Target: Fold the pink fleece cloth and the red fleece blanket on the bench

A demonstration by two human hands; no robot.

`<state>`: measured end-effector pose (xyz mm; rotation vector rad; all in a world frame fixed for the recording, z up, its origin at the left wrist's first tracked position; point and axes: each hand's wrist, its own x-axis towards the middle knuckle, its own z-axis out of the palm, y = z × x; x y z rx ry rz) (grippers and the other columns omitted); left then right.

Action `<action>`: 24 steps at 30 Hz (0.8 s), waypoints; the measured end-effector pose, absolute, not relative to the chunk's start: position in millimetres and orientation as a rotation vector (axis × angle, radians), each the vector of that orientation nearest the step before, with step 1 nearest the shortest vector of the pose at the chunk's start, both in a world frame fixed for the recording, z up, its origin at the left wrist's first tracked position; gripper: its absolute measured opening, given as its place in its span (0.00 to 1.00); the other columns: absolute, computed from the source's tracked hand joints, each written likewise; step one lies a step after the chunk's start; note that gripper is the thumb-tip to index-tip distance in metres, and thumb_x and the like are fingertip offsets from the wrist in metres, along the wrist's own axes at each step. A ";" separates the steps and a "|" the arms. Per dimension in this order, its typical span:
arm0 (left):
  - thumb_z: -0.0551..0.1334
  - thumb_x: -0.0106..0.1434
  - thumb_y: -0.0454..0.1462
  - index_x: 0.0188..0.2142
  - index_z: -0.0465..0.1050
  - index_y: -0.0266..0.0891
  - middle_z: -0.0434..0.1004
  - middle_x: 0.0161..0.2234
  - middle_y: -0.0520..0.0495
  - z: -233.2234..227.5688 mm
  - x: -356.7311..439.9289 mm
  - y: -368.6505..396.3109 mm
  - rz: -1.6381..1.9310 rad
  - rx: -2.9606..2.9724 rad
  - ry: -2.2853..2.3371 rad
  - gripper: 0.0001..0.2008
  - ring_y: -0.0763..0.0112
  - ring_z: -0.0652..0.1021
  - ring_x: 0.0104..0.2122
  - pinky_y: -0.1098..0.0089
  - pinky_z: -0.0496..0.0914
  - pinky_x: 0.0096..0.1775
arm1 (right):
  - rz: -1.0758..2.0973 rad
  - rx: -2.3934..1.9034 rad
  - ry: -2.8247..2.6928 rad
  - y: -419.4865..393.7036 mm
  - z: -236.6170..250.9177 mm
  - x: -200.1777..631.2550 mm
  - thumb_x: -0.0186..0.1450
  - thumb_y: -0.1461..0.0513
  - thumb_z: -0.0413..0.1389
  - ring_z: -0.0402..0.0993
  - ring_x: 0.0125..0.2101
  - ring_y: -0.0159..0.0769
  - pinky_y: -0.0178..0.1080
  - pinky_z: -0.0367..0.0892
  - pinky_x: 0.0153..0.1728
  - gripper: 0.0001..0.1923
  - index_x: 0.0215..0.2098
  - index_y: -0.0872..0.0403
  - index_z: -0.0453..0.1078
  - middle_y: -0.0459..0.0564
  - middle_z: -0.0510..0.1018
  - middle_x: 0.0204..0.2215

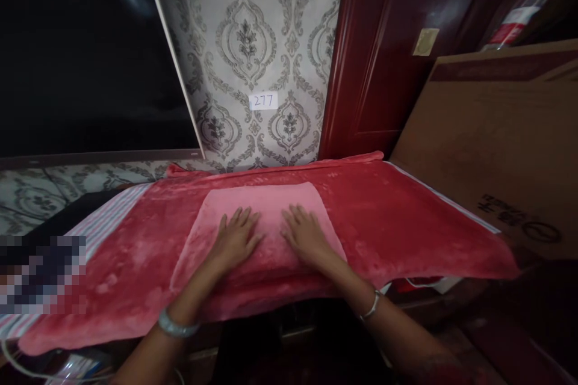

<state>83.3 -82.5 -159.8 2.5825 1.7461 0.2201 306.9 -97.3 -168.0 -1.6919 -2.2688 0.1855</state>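
Observation:
A pink cloth (266, 198), perhaps a towel, lies spread flat over a red plush blanket (383, 210). On the cloth's left part rests my left hand (235, 237), palm down with the fingers spread. My right hand (306, 234) lies flat on its right part, fingers stretched toward the wall. Neither hand grips anything. The cloth's near edge hangs toward me, and folds of the red blanket show around it. A pale bangle is on my left wrist and a thin one on my right.
Striped fabric (112, 216) shows at the blanket's left. A large dark screen (90, 60) stands behind on the left. To the right are a cardboard box (506, 144) and a plastic bottle (519, 21) on top. A paper label (263, 100) is on the patterned wall.

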 end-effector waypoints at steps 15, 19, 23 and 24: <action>0.52 0.71 0.47 0.69 0.59 0.47 0.52 0.71 0.40 -212.5 89.1 -102.0 0.365 2.760 1.750 0.28 0.44 0.55 0.70 0.33 0.52 0.63 | 0.230 -1.783 -2.192 -107.4 -203.4 348.5 0.72 0.51 0.48 0.42 0.72 0.49 0.61 0.41 0.68 0.32 0.71 0.50 0.55 0.52 0.51 0.72; 0.51 0.71 0.47 0.68 0.59 0.46 0.52 0.71 0.39 -215.7 88.3 -101.3 0.382 2.770 1.755 0.28 0.43 0.55 0.70 0.33 0.53 0.63 | 0.291 -1.779 -1.883 -106.7 -229.0 378.9 0.71 0.50 0.48 0.51 0.70 0.51 0.59 0.52 0.66 0.32 0.70 0.52 0.57 0.56 0.54 0.71; 0.51 0.71 0.47 0.68 0.60 0.45 0.52 0.71 0.38 -215.0 88.3 -100.0 0.383 2.772 1.750 0.28 0.43 0.55 0.69 0.33 0.53 0.63 | 0.344 -1.538 -1.583 -123.7 -250.5 401.3 0.70 0.48 0.45 0.69 0.60 0.48 0.53 0.64 0.60 0.30 0.62 0.55 0.67 0.61 0.72 0.60; 0.51 0.71 0.46 0.68 0.59 0.45 0.52 0.71 0.39 -214.4 88.4 -99.7 0.380 2.776 1.752 0.28 0.43 0.55 0.69 0.33 0.53 0.63 | 0.319 -1.511 -1.506 -132.3 -252.0 404.1 0.70 0.48 0.45 0.73 0.55 0.48 0.52 0.66 0.57 0.28 0.58 0.54 0.70 0.60 0.77 0.55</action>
